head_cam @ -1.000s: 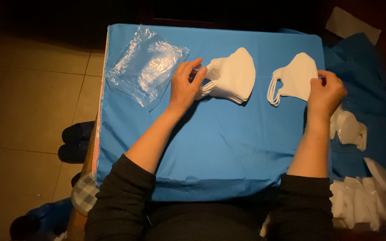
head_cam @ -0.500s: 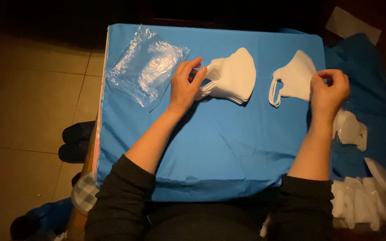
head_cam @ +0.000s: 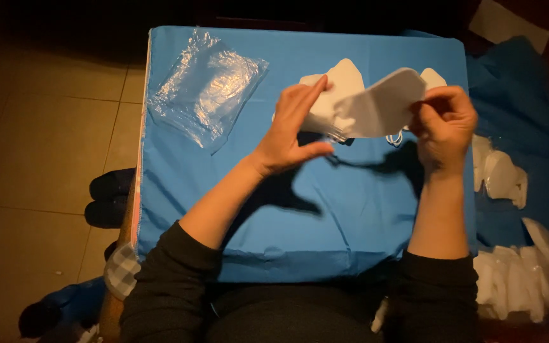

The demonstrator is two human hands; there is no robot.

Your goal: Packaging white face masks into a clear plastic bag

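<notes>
My right hand [head_cam: 445,122] pinches the right end of a white folded face mask [head_cam: 381,105] and holds it lifted over the blue cloth-covered table [head_cam: 223,209]. My left hand [head_cam: 289,132] is raised beside it, fingers spread. Its index finger lies against a stack of white masks [head_cam: 335,86] on the table, and nothing is gripped. The tip of another white mask [head_cam: 433,77] shows behind the lifted one. An ear loop hangs below the lifted mask, near my right hand.
Crumpled clear plastic bags [head_cam: 208,95] lie at the table's far left. White wrapped pieces [head_cam: 502,174] and a bigger pile [head_cam: 522,279] rest on blue cloth to the right. Dark shoes [head_cam: 110,198] stand on the tiled floor at left. A white sheet [head_cam: 509,24] lies at the top right.
My right hand has picked the single mask up off the table and carried it left toward the stack. My left hand has lifted off the stack and opened wider.
</notes>
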